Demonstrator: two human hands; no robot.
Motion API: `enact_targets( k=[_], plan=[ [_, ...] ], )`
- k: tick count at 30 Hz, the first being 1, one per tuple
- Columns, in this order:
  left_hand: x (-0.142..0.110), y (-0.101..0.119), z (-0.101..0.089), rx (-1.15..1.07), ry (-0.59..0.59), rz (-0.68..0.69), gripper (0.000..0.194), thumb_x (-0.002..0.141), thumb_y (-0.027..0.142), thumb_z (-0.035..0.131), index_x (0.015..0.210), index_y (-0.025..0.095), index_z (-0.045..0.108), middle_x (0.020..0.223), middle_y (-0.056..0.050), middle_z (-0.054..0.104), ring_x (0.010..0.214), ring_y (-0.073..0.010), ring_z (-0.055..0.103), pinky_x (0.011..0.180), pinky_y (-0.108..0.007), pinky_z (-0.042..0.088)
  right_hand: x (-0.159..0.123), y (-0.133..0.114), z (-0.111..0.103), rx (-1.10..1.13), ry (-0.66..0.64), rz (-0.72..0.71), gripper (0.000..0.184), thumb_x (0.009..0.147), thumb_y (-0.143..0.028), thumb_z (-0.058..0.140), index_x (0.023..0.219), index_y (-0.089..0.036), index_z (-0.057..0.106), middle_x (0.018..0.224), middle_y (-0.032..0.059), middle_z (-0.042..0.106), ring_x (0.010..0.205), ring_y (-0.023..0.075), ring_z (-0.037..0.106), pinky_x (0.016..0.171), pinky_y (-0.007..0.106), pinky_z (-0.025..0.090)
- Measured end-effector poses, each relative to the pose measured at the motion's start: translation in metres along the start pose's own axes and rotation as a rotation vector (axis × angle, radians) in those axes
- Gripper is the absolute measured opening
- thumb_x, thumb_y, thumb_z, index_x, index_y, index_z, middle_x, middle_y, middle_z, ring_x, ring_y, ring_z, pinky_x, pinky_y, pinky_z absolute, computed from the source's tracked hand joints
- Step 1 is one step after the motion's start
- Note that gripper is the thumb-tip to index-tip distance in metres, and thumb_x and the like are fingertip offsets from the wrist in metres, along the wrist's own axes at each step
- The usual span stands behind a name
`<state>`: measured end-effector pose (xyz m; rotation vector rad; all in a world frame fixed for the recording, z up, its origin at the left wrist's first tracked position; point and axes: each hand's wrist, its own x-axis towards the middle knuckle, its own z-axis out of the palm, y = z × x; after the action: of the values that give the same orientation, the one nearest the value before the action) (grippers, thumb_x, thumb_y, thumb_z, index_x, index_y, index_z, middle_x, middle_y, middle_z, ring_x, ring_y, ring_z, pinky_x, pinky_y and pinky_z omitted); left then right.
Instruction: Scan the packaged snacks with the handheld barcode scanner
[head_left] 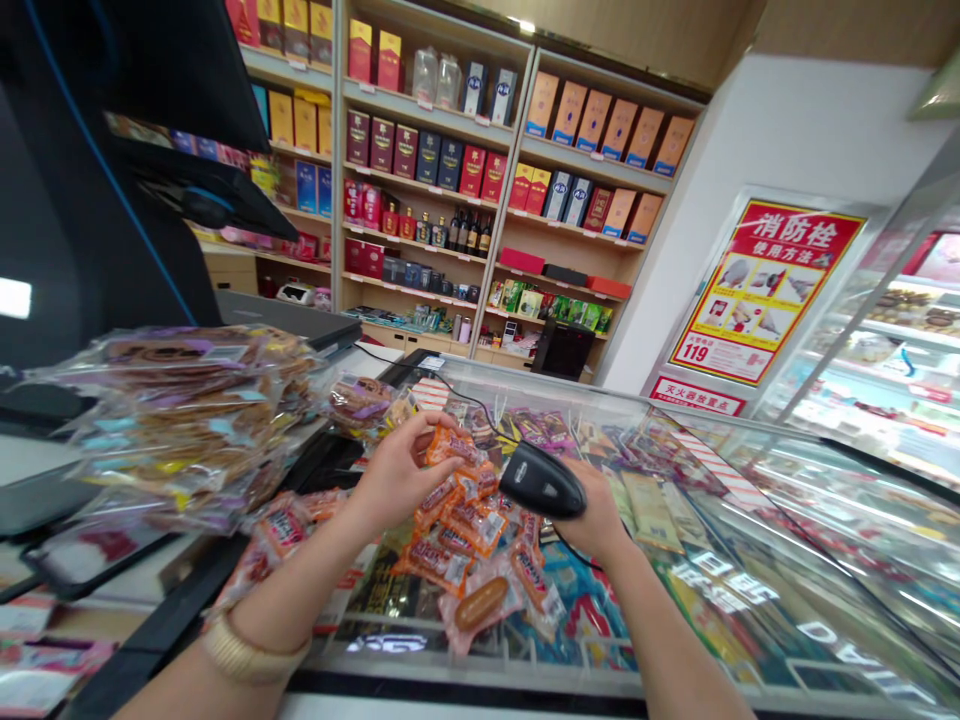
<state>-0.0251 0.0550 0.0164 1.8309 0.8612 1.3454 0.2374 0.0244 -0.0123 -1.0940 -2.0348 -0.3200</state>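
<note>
Orange snack packets (471, 524) lie heaped beside the scanner (541, 482) on the glass surface (352, 628); more lie farther left. The left hand (397, 472) pinches one; the right hand (598, 508) grips the scanner. How many are done is unclear.

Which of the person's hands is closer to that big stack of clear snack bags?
The left hand: it is just right of the stack, fingers on an orange packet. The right hand, holding the black scanner, is farther right.
</note>
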Motion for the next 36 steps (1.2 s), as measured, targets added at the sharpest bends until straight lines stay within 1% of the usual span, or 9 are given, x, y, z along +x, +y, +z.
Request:
enact_targets(
  k=[3, 7, 10, 13, 16, 19, 22, 27, 36],
  plan=[
    [-0.004, -0.011, 0.011, 0.203, -0.085, -0.005, 0.033, 0.077, 0.026, 0.059, 0.109, 0.019, 0.058, 0.109, -0.009, 0.069, 0.1, -0.0234, 0.067, 0.091, -0.042, 0.052, -0.001, 0.001, 0.0, 0.007, 0.022, -0.006, 0.018, 0.075, -0.038, 0.06, 0.081, -0.022, 0.065, 0.077, 0.0064, 0.069, 0.073, 0.023, 0.065, 0.068, 0.036, 0.053],
    [-0.008, -0.024, 0.02, 0.529, -0.19, 0.118, 0.04, 0.081, 0.021, 0.052, 0.12, 0.016, 0.06, 0.14, -0.015, 0.051, 0.134, -0.0274, 0.043, 0.11, -0.047, 0.036, 0.0, 0.001, 0.001, 0.018, 0.048, -0.007, 0.015, 0.076, -0.036, 0.058, 0.077, -0.022, 0.063, 0.075, 0.0062, 0.068, 0.07, 0.0218, 0.064, 0.065, 0.034, 0.052],
    [-0.009, -0.017, 0.015, 0.642, -0.145, 0.164, 0.042, 0.085, 0.025, 0.049, 0.125, 0.017, 0.058, 0.139, -0.015, 0.051, 0.132, -0.0266, 0.046, 0.11, -0.045, 0.038, 0.0, 0.003, 0.002, 0.004, 0.071, -0.015, 0.018, 0.077, -0.038, 0.057, 0.08, -0.022, 0.064, 0.074, 0.0054, 0.068, 0.068, 0.0214, 0.064, 0.063, 0.034, 0.051],
    [-0.015, 0.002, -0.007, 0.721, -0.03, 0.199, 0.045, 0.084, 0.032, 0.051, 0.127, 0.019, 0.057, 0.136, -0.014, 0.054, 0.127, -0.027, 0.05, 0.109, -0.045, 0.039, -0.001, 0.006, 0.003, -0.007, 0.074, -0.022, 0.019, 0.077, -0.039, 0.056, 0.079, -0.021, 0.064, 0.073, 0.0052, 0.068, 0.066, 0.0215, 0.064, 0.061, 0.033, 0.05],
    [-0.039, 0.013, -0.042, 0.824, 0.058, 0.149, 0.053, 0.083, 0.046, 0.053, 0.131, 0.023, 0.055, 0.137, -0.011, 0.053, 0.124, -0.0289, 0.052, 0.107, -0.044, 0.041, -0.001, 0.008, 0.004, -0.015, 0.064, -0.012, 0.019, 0.077, -0.038, 0.056, 0.079, -0.021, 0.064, 0.075, 0.0055, 0.068, 0.067, 0.0215, 0.064, 0.061, 0.033, 0.05],
    [-0.078, 0.004, -0.077, 0.977, 0.093, 0.049, 0.06, 0.079, 0.055, 0.054, 0.131, 0.025, 0.056, 0.134, -0.011, 0.056, 0.117, -0.0327, 0.057, 0.101, -0.046, 0.046, 0.0, 0.006, 0.004, -0.015, 0.055, -0.005, 0.021, 0.075, -0.04, 0.059, 0.081, -0.021, 0.065, 0.078, 0.0061, 0.069, 0.069, 0.0218, 0.064, 0.064, 0.033, 0.05],
    [-0.116, -0.018, -0.094, 1.121, 0.075, 0.052, 0.057, 0.079, 0.055, 0.053, 0.13, 0.03, 0.058, 0.136, -0.01, 0.056, 0.119, -0.0345, 0.056, 0.099, -0.049, 0.047, 0.002, 0.004, 0.003, 0.009, 0.036, -0.008, 0.024, 0.074, -0.041, 0.062, 0.086, -0.021, 0.066, 0.079, 0.0061, 0.07, 0.072, 0.0221, 0.065, 0.066, 0.033, 0.05],
    [-0.139, -0.046, -0.082, 1.266, 0.095, 0.2, 0.048, 0.085, 0.041, 0.047, 0.13, 0.031, 0.057, 0.144, -0.01, 0.048, 0.132, -0.0359, 0.042, 0.1, -0.054, 0.045, 0.001, 0.005, 0.005, 0.006, 0.049, -0.013, 0.024, 0.073, -0.039, 0.063, 0.087, -0.02, 0.066, 0.081, 0.0071, 0.07, 0.073, 0.0219, 0.065, 0.067, 0.032, 0.05],
    [-0.105, -0.06, -0.067, 1.138, 0.017, 0.267, 0.039, 0.084, 0.016, 0.045, 0.116, 0.022, 0.066, 0.14, -0.013, 0.051, 0.134, -0.0331, 0.04, 0.103, -0.05, 0.045, -0.003, 0.01, 0.006, -0.019, 0.08, -0.035, 0.021, 0.074, -0.037, 0.06, 0.087, -0.022, 0.064, 0.081, 0.0066, 0.07, 0.073, 0.0225, 0.066, 0.067, 0.034, 0.052]
  ],
)
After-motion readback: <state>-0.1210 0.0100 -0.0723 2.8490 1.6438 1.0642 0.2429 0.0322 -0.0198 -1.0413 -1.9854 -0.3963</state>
